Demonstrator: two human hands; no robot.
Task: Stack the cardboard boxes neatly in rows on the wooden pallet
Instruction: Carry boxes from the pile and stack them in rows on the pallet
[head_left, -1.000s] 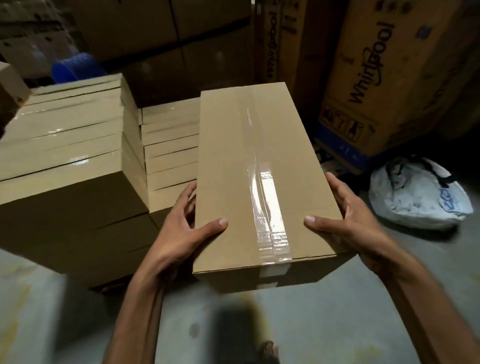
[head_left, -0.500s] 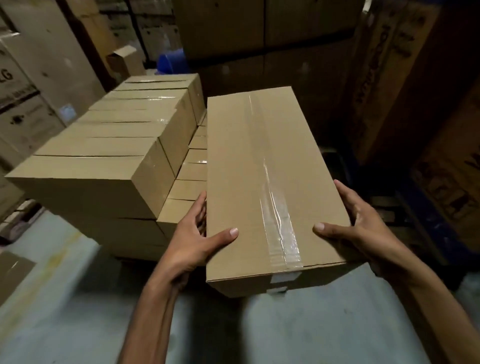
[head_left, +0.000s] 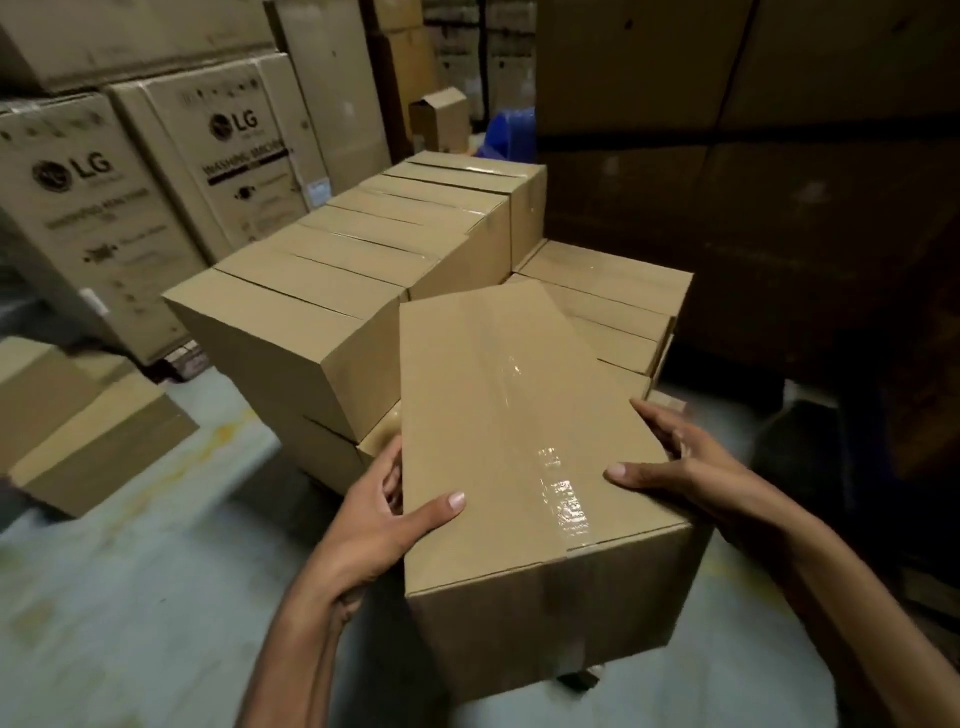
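I hold a long taped cardboard box (head_left: 498, 415) between both hands, level, in front of the stack. My left hand (head_left: 379, 525) grips its left side with the thumb on top. My right hand (head_left: 685, 467) grips its right side, thumb on top too. Behind it stands the stack of matching boxes: a taller row (head_left: 363, 260) on the left, two layers high, and a lower row (head_left: 618, 296) on the right, partly hidden by the held box. The held box's far end hangs over the lower row. The wooden pallet is hidden under the stack.
Large LG appliance cartons (head_left: 88, 218) line the left wall. Loose brown boxes (head_left: 88, 426) sit on the concrete floor at left. Dark tall cartons (head_left: 779, 182) close off the right and back. A blue object (head_left: 511, 135) shows behind the stack.
The view has swung left and closer to the stack. The held box has moved from beside the stack to over the lower right row. Both hands keep the same grip.
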